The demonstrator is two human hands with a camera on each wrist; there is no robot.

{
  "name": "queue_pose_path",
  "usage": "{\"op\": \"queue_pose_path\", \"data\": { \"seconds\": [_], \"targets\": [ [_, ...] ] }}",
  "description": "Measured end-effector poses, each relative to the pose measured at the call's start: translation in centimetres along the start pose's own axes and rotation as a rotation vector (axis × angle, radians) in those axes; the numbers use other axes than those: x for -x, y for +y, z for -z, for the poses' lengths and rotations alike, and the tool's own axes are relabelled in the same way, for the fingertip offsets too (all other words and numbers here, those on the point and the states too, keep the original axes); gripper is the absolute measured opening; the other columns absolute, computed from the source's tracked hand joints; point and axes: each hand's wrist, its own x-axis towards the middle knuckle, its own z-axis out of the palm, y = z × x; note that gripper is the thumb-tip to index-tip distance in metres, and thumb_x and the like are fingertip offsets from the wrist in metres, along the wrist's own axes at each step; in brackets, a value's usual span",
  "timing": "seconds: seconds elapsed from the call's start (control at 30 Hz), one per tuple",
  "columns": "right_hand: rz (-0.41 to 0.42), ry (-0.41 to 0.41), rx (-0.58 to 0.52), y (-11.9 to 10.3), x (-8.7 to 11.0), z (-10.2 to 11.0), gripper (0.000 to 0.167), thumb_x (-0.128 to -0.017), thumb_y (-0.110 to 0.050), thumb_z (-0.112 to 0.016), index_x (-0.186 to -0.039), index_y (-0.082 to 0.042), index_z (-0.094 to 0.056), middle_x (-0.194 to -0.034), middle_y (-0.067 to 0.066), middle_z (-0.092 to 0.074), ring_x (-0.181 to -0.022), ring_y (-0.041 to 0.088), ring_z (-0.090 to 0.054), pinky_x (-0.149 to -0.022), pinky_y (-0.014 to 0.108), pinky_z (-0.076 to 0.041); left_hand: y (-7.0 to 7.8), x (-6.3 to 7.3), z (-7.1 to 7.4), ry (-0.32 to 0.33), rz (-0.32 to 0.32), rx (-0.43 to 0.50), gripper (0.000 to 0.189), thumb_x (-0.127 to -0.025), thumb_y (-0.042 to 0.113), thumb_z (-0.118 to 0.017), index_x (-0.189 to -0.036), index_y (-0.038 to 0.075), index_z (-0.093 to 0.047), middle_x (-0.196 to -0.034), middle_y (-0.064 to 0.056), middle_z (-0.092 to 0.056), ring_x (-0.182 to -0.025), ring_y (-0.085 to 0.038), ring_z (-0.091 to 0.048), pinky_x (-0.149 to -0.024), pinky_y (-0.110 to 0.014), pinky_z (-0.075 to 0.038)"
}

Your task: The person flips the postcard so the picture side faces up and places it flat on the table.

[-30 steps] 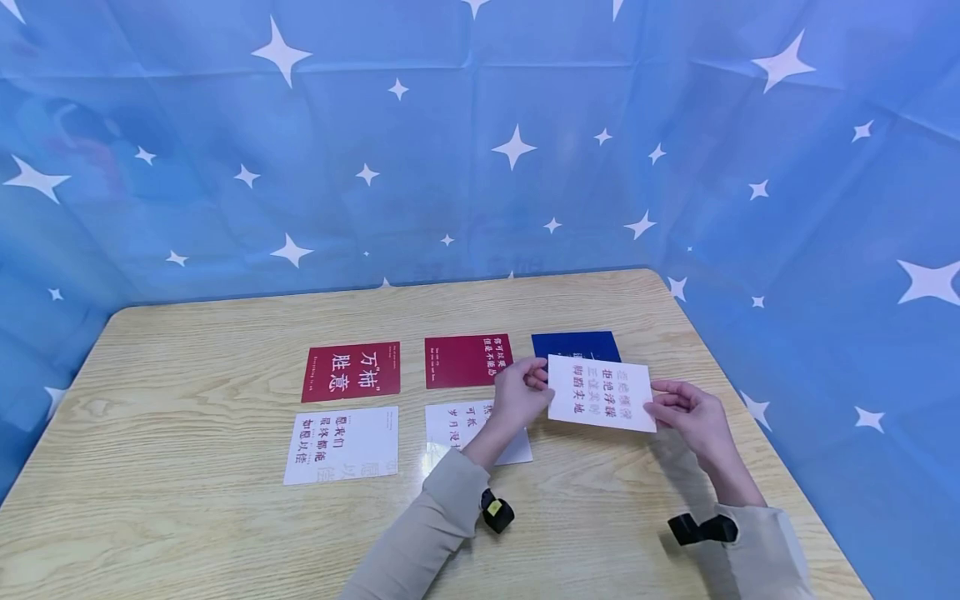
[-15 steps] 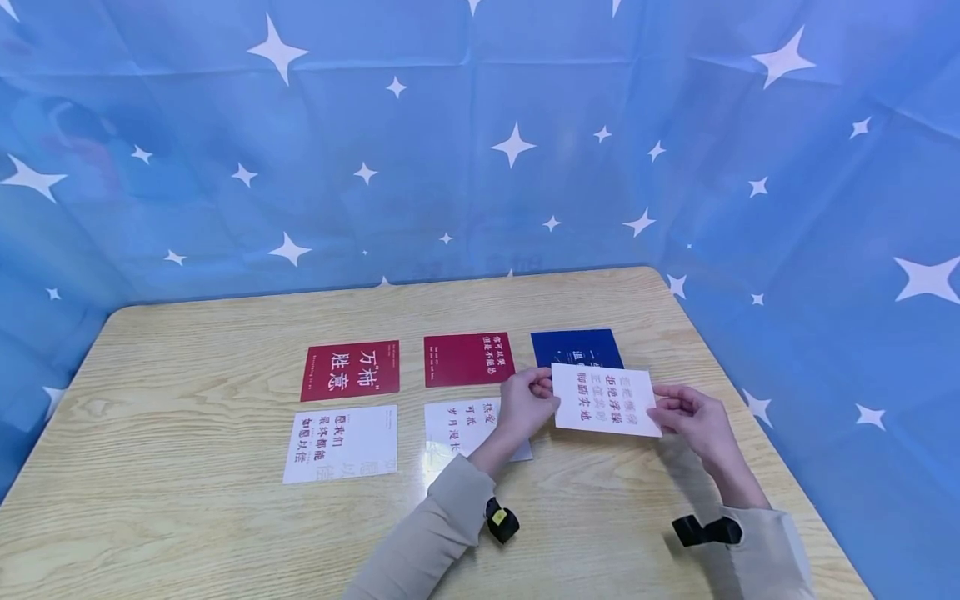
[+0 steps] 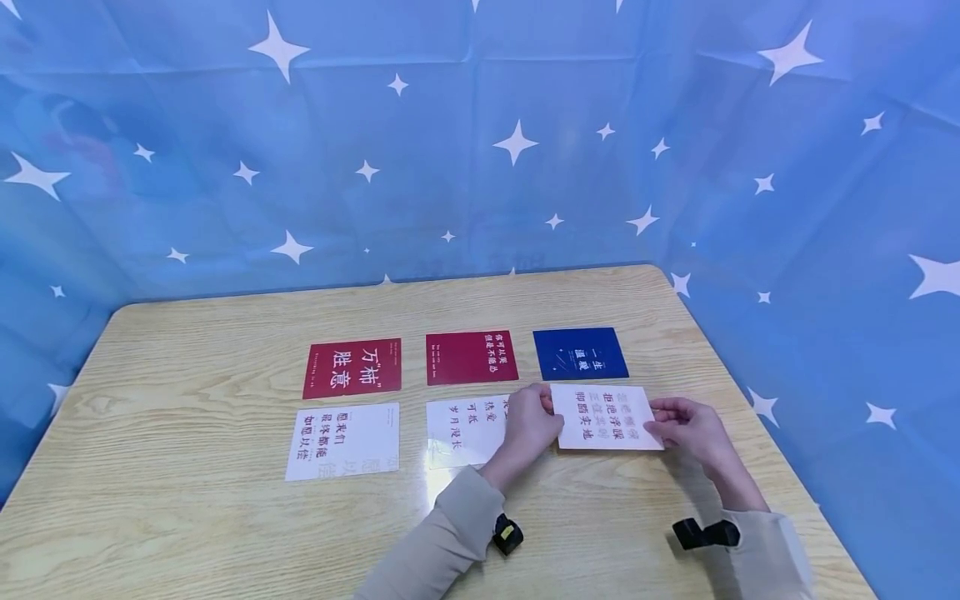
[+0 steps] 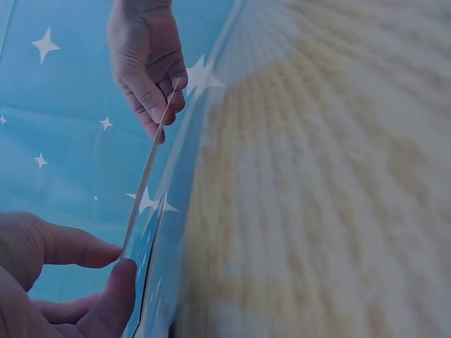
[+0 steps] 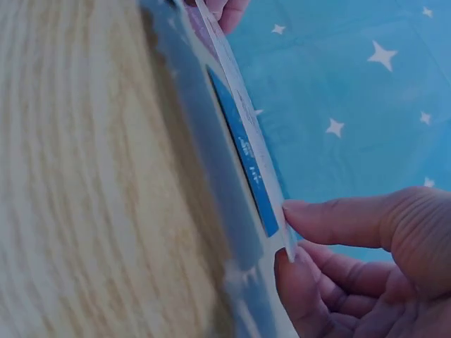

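Note:
A white card (image 3: 607, 417) printed with Chinese characters is held between my two hands at the right of the table. My left hand (image 3: 528, 425) pinches its left edge between thumb and fingers, and my right hand (image 3: 693, 429) pinches the right edge. In the left wrist view the card (image 4: 144, 176) shows edge-on, just off the tabletop. Behind it lies a dark blue card (image 3: 581, 354), uncovered. Under my left hand another white card (image 3: 465, 433) is partly hidden. A red card (image 3: 472, 358) lies behind that one.
Farther left, a red card (image 3: 352, 368) lies behind a white card (image 3: 345, 442). All rest on a wood-grain table (image 3: 187, 517). Its right edge runs beside my right arm. A blue curtain with white stars (image 3: 450, 167) stands behind and around the table.
Both hands have drawn the white card toward me and lower, slightly right. The blue card, partly covered before, now shows whole. The other cards lie where they were.

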Motion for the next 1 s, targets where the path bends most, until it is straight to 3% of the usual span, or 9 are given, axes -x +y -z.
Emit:
{"op": "queue_pose_path", "data": {
  "seconds": [0.17,0.37,0.6,0.83,1.0],
  "targets": [
    [-0.010,-0.008,0.081,0.3,-0.1,-0.4,0.040,-0.081,0.002,-0.066,-0.117,0.016,-0.052,-0.087,0.011,-0.059,-0.069,0.011,-0.052,-0.055,0.023,-0.049,-0.1,0.3,0.0,-0.061,-0.022,-0.078,0.035,-0.064,-0.013,-0.058,-0.053,0.012,-0.036,-0.046,0.006,-0.031,-0.042,-0.005,-0.026,-0.039,-0.017,-0.018],
    [-0.019,-0.005,0.172,0.3,-0.1,-0.8,0.038,-0.081,0.000,-0.067,-0.114,0.014,-0.055,-0.088,0.014,-0.060,-0.073,0.017,-0.053,-0.054,0.023,-0.046,-0.2,0.5,0.0,-0.078,-0.045,-0.139,0.042,-0.063,-0.012,-0.055,-0.049,0.015,-0.026,-0.045,0.007,-0.019,-0.041,-0.005,-0.016,-0.038,-0.016,-0.012],
    [-0.040,0.008,0.256,-0.3,-0.2,-1.0,0.038,-0.080,-0.004,-0.069,-0.111,0.013,-0.055,-0.089,0.015,-0.059,-0.079,0.024,-0.053,-0.056,0.022,-0.045,-0.2,0.2,0.0,-0.122,-0.035,-0.169,0.046,-0.069,-0.008,-0.059,-0.048,0.015,-0.025,-0.046,0.008,-0.015,-0.040,-0.005,-0.014,-0.037,-0.016,-0.010],
    [-0.011,0.014,0.329,-0.6,-0.3,-1.7,0.031,-0.076,0.001,-0.071,-0.101,0.011,-0.056,-0.081,0.012,-0.056,-0.073,0.022,-0.051,-0.053,0.023,-0.042,0.2,0.0,0.3,-0.149,-0.030,-0.174,0.050,-0.077,0.000,-0.063,-0.046,0.015,-0.028,-0.041,0.008,-0.019,-0.034,-0.003,-0.016,-0.034,-0.015,-0.012],
    [-0.018,0.003,0.359,-1.3,-0.2,-1.8,0.031,-0.077,-0.001,-0.070,-0.101,0.011,-0.055,-0.080,0.012,-0.055,-0.071,0.022,-0.050,-0.052,0.025,-0.042,0.3,-0.2,0.9,-0.238,0.020,-0.156,0.052,-0.082,0.008,-0.065,-0.048,0.015,-0.027,-0.042,0.007,-0.021,-0.037,-0.004,-0.019,-0.036,-0.016,-0.013]
  ]
}}
